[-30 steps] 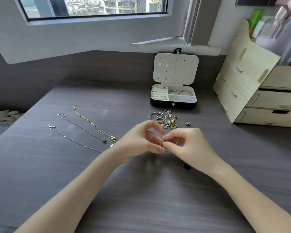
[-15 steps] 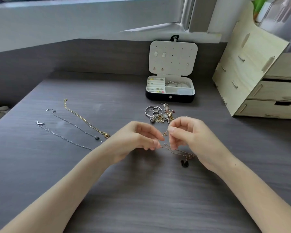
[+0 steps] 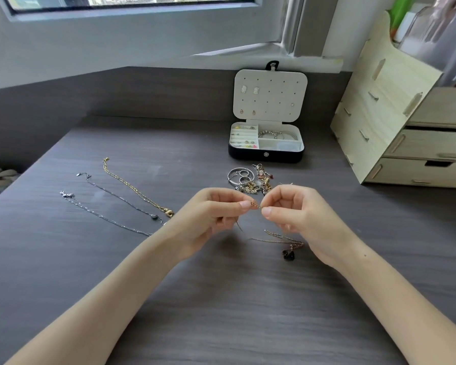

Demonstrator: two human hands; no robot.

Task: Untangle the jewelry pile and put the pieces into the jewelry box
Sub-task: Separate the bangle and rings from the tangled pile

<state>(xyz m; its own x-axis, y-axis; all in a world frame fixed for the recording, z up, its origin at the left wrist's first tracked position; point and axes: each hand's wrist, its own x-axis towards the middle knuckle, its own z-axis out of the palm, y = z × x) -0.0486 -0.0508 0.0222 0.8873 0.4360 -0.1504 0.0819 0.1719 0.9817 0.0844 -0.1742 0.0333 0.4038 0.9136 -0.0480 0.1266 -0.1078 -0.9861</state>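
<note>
Head view: a dark wood-grain desk [image 3: 221,299] with two bare hands meeting fingertip to fingertip near the middle. The left hand [image 3: 208,219] pinches a thin gold-toned chain [image 3: 271,239] between thumb and forefinger. The right hand [image 3: 300,219] pinches it just beside, and the clasp [image 3: 255,204] shows in the small gap between them. The rest of the chain droops to the desk at 5 o'clock of the hands, ending in a black pendant [image 3: 288,254] that lies flat.

Near the hands at 12 o'clock sits the pile [image 3: 250,180], a tangle of hoops, rings and charms. Beyond it, also at 12 o'clock, the box [image 3: 266,151] stands open with its lid [image 3: 270,94] upright. At 9 o'clock the laid-out chains [image 3: 134,189] lie straight and apart from one another. Wooden drawers [image 3: 406,127] stand at 2 o'clock.

The chain looks very light, limp and fine, so a hard tug would likely kink or snap it. The clasp and the pendant are probably the safest parts to grip, and lifting should serve better than dragging
</note>
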